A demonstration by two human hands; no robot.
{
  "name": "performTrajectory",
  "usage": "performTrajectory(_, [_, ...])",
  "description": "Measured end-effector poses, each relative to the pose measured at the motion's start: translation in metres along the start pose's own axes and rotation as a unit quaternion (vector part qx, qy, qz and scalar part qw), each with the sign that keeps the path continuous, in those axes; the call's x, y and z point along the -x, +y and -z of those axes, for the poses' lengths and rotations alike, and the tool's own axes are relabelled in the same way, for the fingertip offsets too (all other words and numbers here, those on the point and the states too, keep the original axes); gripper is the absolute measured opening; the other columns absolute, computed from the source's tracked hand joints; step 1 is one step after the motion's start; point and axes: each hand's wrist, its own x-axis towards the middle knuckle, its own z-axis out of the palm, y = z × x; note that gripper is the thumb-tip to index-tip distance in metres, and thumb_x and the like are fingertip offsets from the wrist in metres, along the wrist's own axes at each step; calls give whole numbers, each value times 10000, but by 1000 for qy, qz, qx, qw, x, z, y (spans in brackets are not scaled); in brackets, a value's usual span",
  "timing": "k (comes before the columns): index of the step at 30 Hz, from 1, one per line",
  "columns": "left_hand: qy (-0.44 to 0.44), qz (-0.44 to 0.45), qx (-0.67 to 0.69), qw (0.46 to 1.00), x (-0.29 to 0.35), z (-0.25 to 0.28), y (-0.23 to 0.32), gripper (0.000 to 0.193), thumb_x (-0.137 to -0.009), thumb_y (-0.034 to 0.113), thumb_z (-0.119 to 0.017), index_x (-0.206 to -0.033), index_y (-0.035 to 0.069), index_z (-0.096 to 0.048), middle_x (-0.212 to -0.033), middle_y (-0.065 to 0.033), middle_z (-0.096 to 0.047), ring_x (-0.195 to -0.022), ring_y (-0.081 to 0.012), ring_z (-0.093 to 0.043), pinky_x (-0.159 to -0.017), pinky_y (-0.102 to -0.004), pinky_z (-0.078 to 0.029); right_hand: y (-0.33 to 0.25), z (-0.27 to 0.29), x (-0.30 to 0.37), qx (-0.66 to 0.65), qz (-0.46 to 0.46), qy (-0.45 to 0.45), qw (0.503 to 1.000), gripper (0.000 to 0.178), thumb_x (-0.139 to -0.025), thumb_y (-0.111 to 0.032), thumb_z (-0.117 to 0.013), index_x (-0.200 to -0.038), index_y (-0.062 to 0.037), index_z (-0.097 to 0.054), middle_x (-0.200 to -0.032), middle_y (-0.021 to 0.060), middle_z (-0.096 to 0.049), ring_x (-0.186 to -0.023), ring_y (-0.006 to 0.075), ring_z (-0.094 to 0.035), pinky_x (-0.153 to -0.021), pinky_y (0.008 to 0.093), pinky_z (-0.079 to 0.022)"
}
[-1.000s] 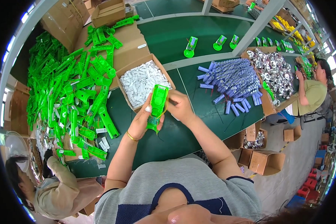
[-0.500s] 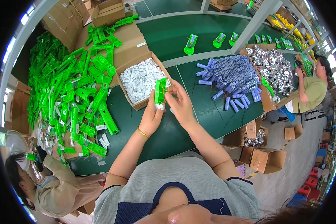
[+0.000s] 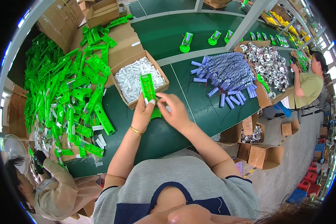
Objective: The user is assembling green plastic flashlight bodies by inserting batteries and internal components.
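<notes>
My left hand [image 3: 142,116] is closed around the lower part of a green plastic housing half [image 3: 147,86], a long open shell with its hollow side up and thin wires inside. The shell stands tilted in front of the box of white parts. My right hand [image 3: 175,114] is closed beside the shell's lower end, index finger and thumb close to it. A small white piece [image 3: 168,108] shows among the right fingers; its exact kind is hidden. The shell's flared green bottom [image 3: 155,113] shows between both hands.
A cardboard box [image 3: 162,88] of small white parts stands ahead. Green housings [image 3: 74,97] are heaped left. Blue cylindrical cells [image 3: 227,72] with wires lie right, beside a box of shiny reflectors [image 3: 268,69]. Assembled green pieces [image 3: 186,43] stand on the far bench. Co-workers sit at left and right.
The green housing has turned so its hollow inside faces up, and it has shifted a little left. My right hand has moved down along it. The whole view has shifted slightly.
</notes>
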Motion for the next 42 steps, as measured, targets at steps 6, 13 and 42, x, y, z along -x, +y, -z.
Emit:
performTrajectory(6, [-5, 33, -14, 999, -4, 10, 18, 367, -993, 29, -448, -1357, 40, -402, -1053, -92, -605, -905, -162, -600, -802, -326, -547, 112, 63, -17, 427, -64, 52, 901, 262, -821, -61, -608, -1070, -40, -688, -1074, 112, -663, -998, 323, -617, -828, 403, -538])
performTrajectory(13, [-15, 60, -17, 998, -3, 13, 13, 463, -987, 24, -422, -1440, 62, -335, -1088, -102, -592, -935, -169, -587, -808, -341, -557, 90, 53, -37, 215, -16, -19, 976, 359, -845, -46, -714, -1196, -43, -641, -1034, 96, -660, -880, 265, -645, -795, 339, -546])
performTrajectory(42, [102, 54, -26, 993, 0, 64, 53, 325, -1059, 281, -480, -1277, 45, -523, -880, -88, -655, -709, -155, -619, -661, -303, -518, 106, -98, -161, 311, 99, -223, 919, 74, -785, -122, -731, -858, -124, -741, -915, 53, -651, -961, 281, -606, -806, 413, -504])
